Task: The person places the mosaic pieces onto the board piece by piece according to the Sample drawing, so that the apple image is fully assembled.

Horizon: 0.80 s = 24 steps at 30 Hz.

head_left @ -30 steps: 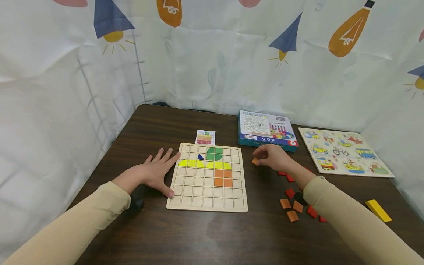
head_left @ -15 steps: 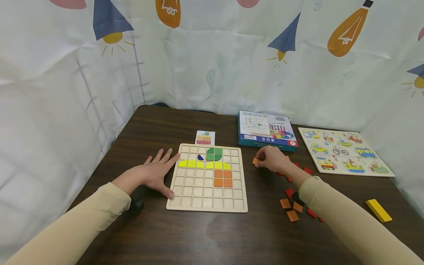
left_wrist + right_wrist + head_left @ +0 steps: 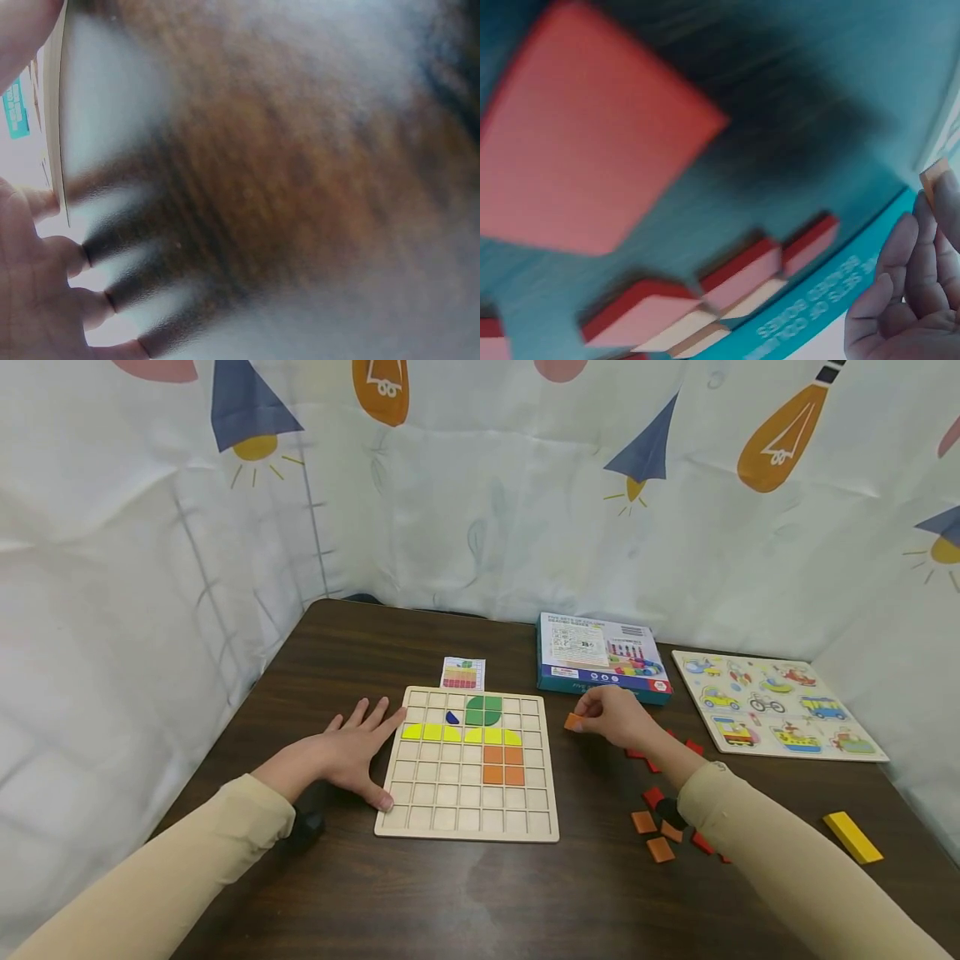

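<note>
Pinching the orange tile (image 3: 573,722) at its fingertips just right of the grid board (image 3: 468,821), the right hand (image 3: 618,717) should keep it level, while the left hand (image 3: 352,752), fingers spread flat, steadies the board's left edge.

Head view high over table (image 3: 480,893), wrist views blurred, close against tabletop

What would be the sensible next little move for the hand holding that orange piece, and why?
Probably carry the orange tile left over the wooden grid board and set it beside the two orange tiles already seated there. The right hand pinches the tile just off the board's right edge, empty cells lie around the orange pair, and the left hand rests flat against the board's left edge, steadying it.
</note>
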Available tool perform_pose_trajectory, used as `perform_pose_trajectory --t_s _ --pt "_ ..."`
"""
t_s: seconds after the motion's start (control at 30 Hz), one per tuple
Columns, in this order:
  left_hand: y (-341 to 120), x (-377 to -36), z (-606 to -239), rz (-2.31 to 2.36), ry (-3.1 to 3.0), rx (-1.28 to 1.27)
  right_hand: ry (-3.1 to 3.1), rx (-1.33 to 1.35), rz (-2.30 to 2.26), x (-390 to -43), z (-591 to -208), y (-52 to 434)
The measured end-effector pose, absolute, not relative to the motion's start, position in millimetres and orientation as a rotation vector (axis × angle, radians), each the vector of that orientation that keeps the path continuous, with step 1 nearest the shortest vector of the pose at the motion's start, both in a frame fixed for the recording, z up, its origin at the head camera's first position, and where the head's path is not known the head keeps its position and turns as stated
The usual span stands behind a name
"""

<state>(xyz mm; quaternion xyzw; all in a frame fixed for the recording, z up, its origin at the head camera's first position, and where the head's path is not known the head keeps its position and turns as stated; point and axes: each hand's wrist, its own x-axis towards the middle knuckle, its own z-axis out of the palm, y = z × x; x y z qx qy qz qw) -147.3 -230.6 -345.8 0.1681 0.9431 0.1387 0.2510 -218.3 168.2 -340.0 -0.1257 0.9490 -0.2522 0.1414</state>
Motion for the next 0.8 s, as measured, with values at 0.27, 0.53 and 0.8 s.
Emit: perform_pose_trajectory --t_s 0.27,0.53,0.8 --pt "-231.1 -148.2 -346.7 0.378 2.566 0.462 2.663 -0.51 -0.856 -212.9 -335.6 132.6" --pt "-231.5 -148.1 -347.5 0.372 2.57 0.459 2.529 -0.609 -0.924 -209.8 -338.5 88.1" --pt "-231.8 -148.3 -347.3 0.375 2.568 0.464 2.47 -0.682 -0.872 -205.3 -342.8 57.7"
